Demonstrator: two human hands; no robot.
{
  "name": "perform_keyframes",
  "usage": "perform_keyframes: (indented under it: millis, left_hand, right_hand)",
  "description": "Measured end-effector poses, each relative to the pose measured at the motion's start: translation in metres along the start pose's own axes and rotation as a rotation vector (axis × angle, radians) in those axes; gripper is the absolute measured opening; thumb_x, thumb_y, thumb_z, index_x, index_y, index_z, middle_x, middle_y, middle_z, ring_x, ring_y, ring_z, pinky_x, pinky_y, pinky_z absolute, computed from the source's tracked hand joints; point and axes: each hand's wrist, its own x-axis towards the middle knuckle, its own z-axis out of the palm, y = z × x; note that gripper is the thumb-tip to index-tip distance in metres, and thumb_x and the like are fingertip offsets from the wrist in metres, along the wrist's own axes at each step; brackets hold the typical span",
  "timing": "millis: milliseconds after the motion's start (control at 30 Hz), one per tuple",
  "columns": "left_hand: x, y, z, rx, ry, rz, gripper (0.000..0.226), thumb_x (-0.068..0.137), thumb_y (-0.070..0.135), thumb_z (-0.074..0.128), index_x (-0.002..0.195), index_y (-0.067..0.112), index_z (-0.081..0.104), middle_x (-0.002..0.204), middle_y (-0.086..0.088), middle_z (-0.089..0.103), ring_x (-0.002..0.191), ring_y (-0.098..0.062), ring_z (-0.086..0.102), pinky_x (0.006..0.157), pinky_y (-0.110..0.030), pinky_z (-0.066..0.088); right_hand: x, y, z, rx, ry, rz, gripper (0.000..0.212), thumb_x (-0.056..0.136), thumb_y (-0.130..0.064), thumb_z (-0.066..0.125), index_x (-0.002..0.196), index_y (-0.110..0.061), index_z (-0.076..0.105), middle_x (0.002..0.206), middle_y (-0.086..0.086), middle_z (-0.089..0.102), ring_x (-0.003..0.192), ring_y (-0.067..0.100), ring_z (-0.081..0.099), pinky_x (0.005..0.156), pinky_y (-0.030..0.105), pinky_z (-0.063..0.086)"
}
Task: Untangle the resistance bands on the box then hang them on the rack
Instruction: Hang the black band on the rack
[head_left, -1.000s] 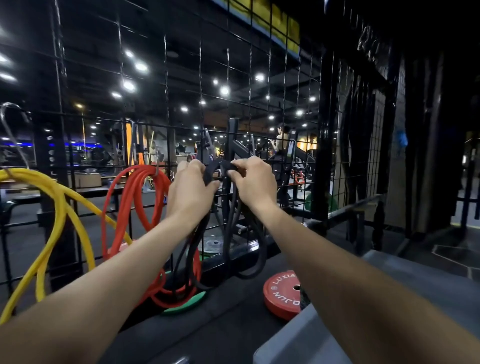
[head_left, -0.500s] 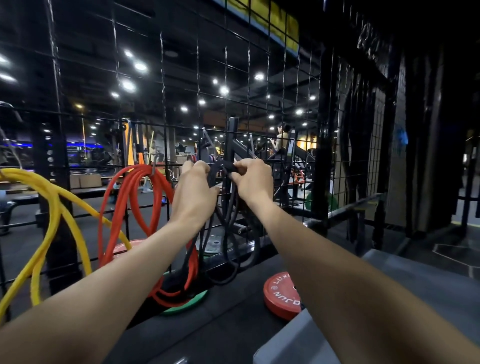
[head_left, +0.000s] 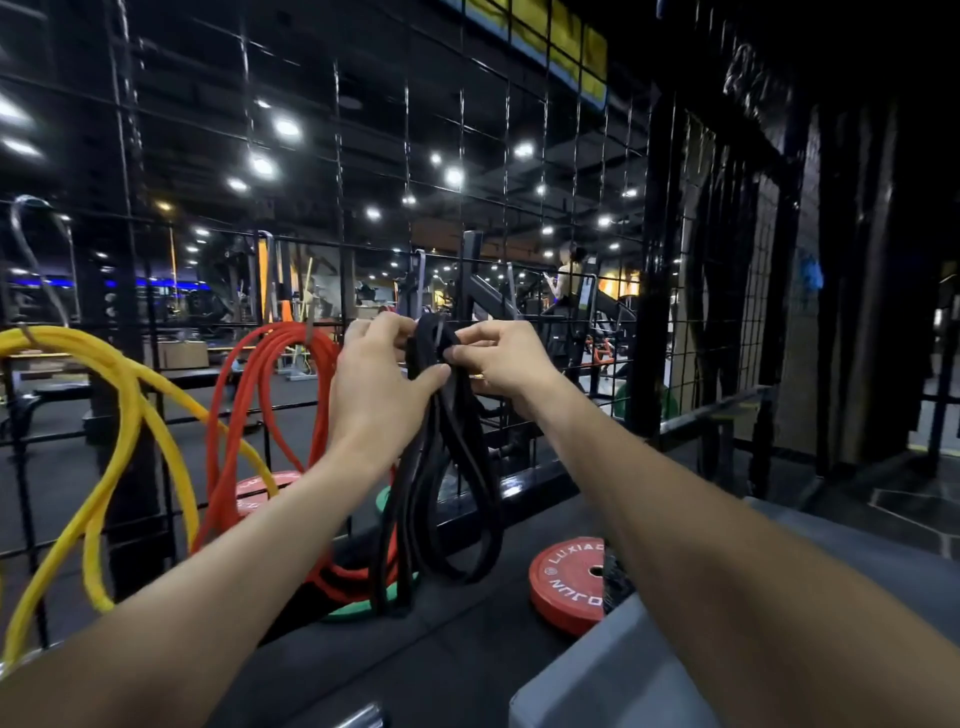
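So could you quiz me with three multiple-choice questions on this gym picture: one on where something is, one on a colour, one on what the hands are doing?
1. Where is the red weight plate?
A. hung on the mesh
B. flat on the floor right of the black bands
C. in a hand

2. Which bands hang farthest left?
A. yellow
B. blue
C. white

3. What are the hands doing?
A. idle
B. only one holds
C. both grip the black bands

B: it lies flat by the grey box.
A: yellow bands, left of the red bands.
C: left hand and right hand hold them at a mesh rack hook.
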Motion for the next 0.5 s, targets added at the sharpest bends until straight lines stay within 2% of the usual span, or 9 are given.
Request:
perform_keyframes:
  millis: [67, 133, 233, 300, 367, 433, 500]
  left_hand:
    - [-0.004, -0.002, 0.005, -0.001, -0.006, 0.001, 0.039, 0.076, 0.018, 0.075, 0.110, 0.020, 0.056, 0.107, 0.006, 0.049, 0.094, -0.010, 0.053, 0.085, -0.024, 0.043]
    - [-0.006, -0.006, 0.011, 0.018, -0.010, -0.008, 0.042, 0.077, 0.014, 0.074, 0.113, 0.020, 0.053, 0.114, 0.003, 0.050, 0.102, -0.014, 0.054, 0.090, -0.024, 0.042]
    - [-0.008, -0.010, 0.016, 0.051, -0.009, -0.005, 0.045, 0.079, 0.012, 0.072, 0.116, 0.020, 0.049, 0.118, 0.000, 0.047, 0.109, -0.017, 0.050, 0.090, -0.024, 0.039]
    - [-0.007, -0.010, 0.018, 0.048, -0.022, -0.009, 0.045, 0.080, 0.011, 0.071, 0.116, 0.020, 0.047, 0.120, 0.000, 0.044, 0.111, -0.018, 0.048, 0.089, -0.024, 0.037]
    - [-0.004, -0.009, 0.021, 0.021, -0.039, -0.002, 0.044, 0.079, 0.010, 0.071, 0.112, 0.020, 0.045, 0.118, 0.000, 0.044, 0.108, -0.018, 0.049, 0.087, -0.025, 0.039]
    - [-0.001, -0.009, 0.022, 0.033, -0.052, 0.019, 0.044, 0.078, 0.008, 0.072, 0.110, 0.020, 0.045, 0.115, 0.000, 0.045, 0.106, -0.019, 0.049, 0.084, -0.027, 0.042]
    - [0.001, -0.008, 0.021, 0.119, -0.050, 0.062, 0.045, 0.077, 0.007, 0.072, 0.112, 0.018, 0.045, 0.114, -0.001, 0.045, 0.105, -0.021, 0.050, 0.079, -0.027, 0.043]
  right_hand:
    - [0.004, 0.007, 0.002, -0.068, 0.064, -0.023, 0.011, 0.079, 0.000, 0.069, 0.090, -0.005, 0.067, 0.089, 0.013, 0.067, 0.083, 0.024, 0.067, 0.080, 0.041, 0.057]
    - [0.006, 0.012, 0.006, -0.172, 0.119, -0.053, 0.018, 0.078, -0.005, 0.071, 0.097, -0.007, 0.068, 0.093, 0.011, 0.068, 0.089, 0.024, 0.066, 0.083, 0.041, 0.056]
    - [0.004, 0.012, 0.011, -0.308, 0.163, -0.115, 0.025, 0.082, -0.010, 0.069, 0.106, -0.012, 0.067, 0.088, 0.001, 0.063, 0.083, 0.015, 0.060, 0.076, 0.026, 0.050]
    - [0.004, 0.011, 0.011, -0.351, 0.179, -0.159, 0.028, 0.082, -0.008, 0.068, 0.110, -0.011, 0.066, 0.082, -0.004, 0.058, 0.083, 0.013, 0.056, 0.080, 0.026, 0.049]
    - [0.003, 0.014, 0.009, -0.373, 0.170, -0.173, 0.031, 0.081, -0.002, 0.065, 0.110, -0.014, 0.065, 0.076, -0.008, 0.055, 0.084, 0.016, 0.057, 0.084, 0.033, 0.052]
    - [0.002, 0.019, 0.008, -0.372, 0.145, -0.169, 0.040, 0.081, 0.002, 0.063, 0.114, -0.020, 0.063, 0.075, -0.007, 0.054, 0.084, 0.020, 0.060, 0.081, 0.037, 0.054]
    - [-0.001, 0.022, 0.008, -0.379, 0.129, -0.177, 0.048, 0.082, 0.003, 0.061, 0.123, -0.023, 0.058, 0.076, -0.007, 0.052, 0.078, 0.016, 0.058, 0.073, 0.029, 0.053]
